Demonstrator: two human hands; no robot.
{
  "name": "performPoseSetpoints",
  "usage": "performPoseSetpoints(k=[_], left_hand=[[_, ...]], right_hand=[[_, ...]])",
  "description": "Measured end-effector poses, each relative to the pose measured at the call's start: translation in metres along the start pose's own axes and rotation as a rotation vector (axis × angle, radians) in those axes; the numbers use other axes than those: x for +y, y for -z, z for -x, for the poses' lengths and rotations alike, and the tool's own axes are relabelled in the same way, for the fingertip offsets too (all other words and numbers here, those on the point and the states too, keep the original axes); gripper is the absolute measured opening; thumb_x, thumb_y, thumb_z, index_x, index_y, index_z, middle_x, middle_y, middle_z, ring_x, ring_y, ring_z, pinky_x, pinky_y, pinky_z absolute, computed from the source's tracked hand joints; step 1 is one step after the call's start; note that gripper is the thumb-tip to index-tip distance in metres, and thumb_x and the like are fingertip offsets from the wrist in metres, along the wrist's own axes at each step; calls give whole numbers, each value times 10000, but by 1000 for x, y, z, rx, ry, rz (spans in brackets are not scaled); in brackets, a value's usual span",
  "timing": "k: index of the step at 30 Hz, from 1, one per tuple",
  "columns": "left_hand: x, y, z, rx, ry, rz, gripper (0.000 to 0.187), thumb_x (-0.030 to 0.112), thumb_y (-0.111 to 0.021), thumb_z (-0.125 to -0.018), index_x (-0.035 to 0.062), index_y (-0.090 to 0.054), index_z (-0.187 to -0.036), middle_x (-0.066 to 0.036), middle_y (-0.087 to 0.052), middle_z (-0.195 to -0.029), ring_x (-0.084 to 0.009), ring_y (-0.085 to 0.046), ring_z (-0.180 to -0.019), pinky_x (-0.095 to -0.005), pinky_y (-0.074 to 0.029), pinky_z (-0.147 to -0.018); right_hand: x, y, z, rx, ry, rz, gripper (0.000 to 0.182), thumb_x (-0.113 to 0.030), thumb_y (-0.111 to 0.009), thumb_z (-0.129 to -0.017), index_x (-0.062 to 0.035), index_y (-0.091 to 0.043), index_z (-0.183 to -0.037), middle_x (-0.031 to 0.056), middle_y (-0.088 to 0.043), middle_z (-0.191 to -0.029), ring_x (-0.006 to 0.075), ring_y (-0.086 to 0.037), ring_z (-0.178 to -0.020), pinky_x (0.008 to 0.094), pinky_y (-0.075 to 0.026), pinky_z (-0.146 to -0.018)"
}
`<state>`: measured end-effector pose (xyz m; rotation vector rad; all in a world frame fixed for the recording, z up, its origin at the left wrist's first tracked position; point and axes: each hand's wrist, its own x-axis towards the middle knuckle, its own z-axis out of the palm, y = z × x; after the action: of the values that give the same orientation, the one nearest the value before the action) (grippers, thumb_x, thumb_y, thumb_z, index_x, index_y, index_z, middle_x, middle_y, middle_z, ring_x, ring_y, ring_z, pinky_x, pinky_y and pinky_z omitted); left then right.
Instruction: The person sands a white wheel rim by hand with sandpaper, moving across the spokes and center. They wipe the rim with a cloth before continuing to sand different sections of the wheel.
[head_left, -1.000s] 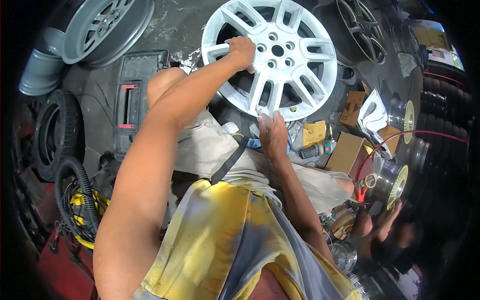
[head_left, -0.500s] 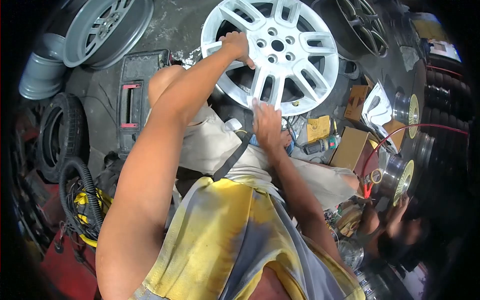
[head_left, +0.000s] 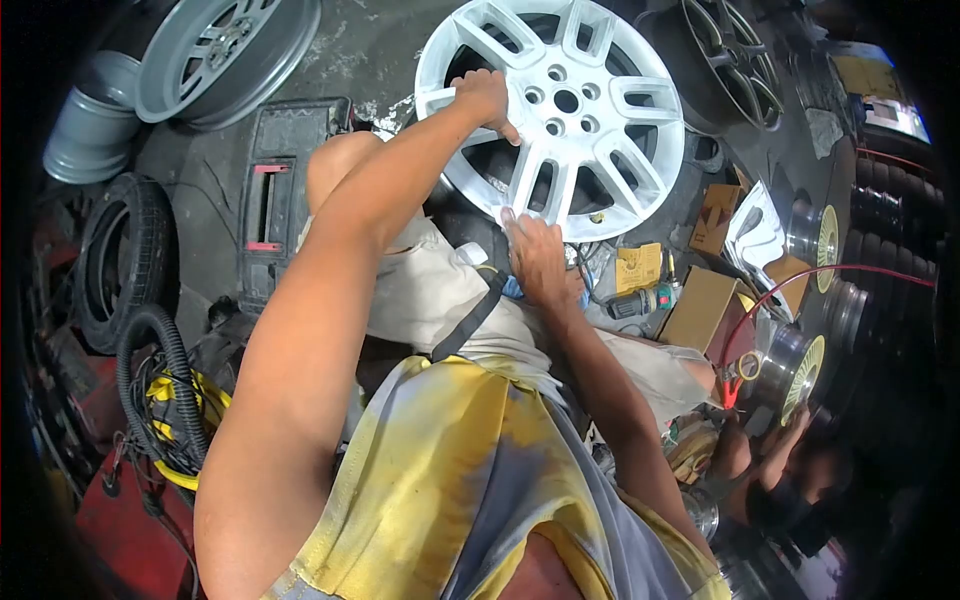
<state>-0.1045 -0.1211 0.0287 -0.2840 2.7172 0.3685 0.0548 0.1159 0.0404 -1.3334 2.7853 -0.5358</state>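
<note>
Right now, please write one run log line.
left hand: on white wheel; right hand: at near rim; power tool: beside cardboard box

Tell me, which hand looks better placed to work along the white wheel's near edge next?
Probably the right hand: its fingers are at the near edge of the white wheel, while the left hand seemingly holds a spoke farther up.

Workshop floor (head_left: pixel 200 165), dark grey, scuffed, pale patches toward the far side; loose tyre (head_left: pixel 118 262) standing at left; silver wheel (head_left: pixel 215 55) far left, dark wheel (head_left: pixel 725 60) far right; red metal surface (head_left: pixel 125 520) near left; ribbed black stacks (head_left: pixel 885 240), look like tyres, along the right; bright panel (head_left: pixel 897 118) far right, window or screen, cannot tell; light falls mid-floor, right side in deep shadow; edges black.
</note>
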Motion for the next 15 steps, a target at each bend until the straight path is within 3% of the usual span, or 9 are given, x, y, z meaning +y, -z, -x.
performPoseSetpoints(k=[3,4,5,7,8,9,11,15], left_hand=[[-1,3,-3,-32,-8,2,1204,657,-935,-459,-13,-499,-1358,-183,-583,-1318,-359,-555,-1253,-547,-445,-1037],[0,1,-4,-62,-11,-4,1240,676,-927,-451,-19,-470,-1370,-204,-557,-1337,-384,-536,-1270,-541,-447,-1034],[0,1,-5,-64,-18,-10,1240,676,-927,-451,-19,-470,-1370,-204,-557,-1337,-384,-536,-1270,-541,-447,-1034],[1,2,-5,-71,1,-11,1242,687,-918,-460,-28,-469,-1370,-211,-553,-1342,-388,-536,-1269,-542,-445,-1037],[1,4,-6,-66,1,-12,1242,687,-918,-460,-28,-469,-1370,-211,-553,-1342,-388,-536,-1269,-542,-445,-1037],[0,3,-7,-62,-8,-6,1240,690,-916,-462,-33,-471,-1365,-214,-552,-1343,-388,-536,-1269,-544,-443,-1038],[-3,-2,-5,-63,-15,0,1238,693,-914,-464,-37,-472,-1361,-216,-552,-1344,-388,-536,-1270,-545,-442,-1039],[-3,0,-1,-1,-15,-18,1186,664,-944,-429,1,-549,-1330,-170,-621,-1297,-350,-592,-1231,-532,-475,-1016]], right_hand=[[-11,-3,18,-6,-81,-25,434,-79,-600,-860,-2,-620,-1287,77,-554,-897,248,-543,-829,407,-390,-737],[-17,-1,11,46,-106,-42,323,-79,-592,-858,12,-659,-1161,95,-569,-893,262,-560,-836,429,-387,-750],[-21,0,-1,50,-114,-43,323,-79,-592,-858,12,-659,-1161,95,-569,-893,262,-560,-836,429,-387,-750],[-20,-2,-29,-18,-209,63,167,-70,-587,-844,-11,-680,-970,121,-606,-900,280,-601,-862,442,-386,-775],[-13,-22,-38,93,-215,86,93,-66,-575,-834,-39,-663,-823,146,-638,-894,298,-635,-895,468,-376,-810],[-14,-22,-47,95,-211,86,93,-66,-575,-834,-39,-663,-823,146,-638,-894,298,-635,-895,468,-376,-810],[-21,-14,-62,-184,-317,138,131,-75,-558,-843,-45,-681,-810,141,-654,-872,305,-647,-884,490,-364,-833],[-36,-3,-33,-16,-287,148,176,-88,-528,-860,-54,-683,-786,128,-652,-833,307,-646,-868,502,-354,-845]])
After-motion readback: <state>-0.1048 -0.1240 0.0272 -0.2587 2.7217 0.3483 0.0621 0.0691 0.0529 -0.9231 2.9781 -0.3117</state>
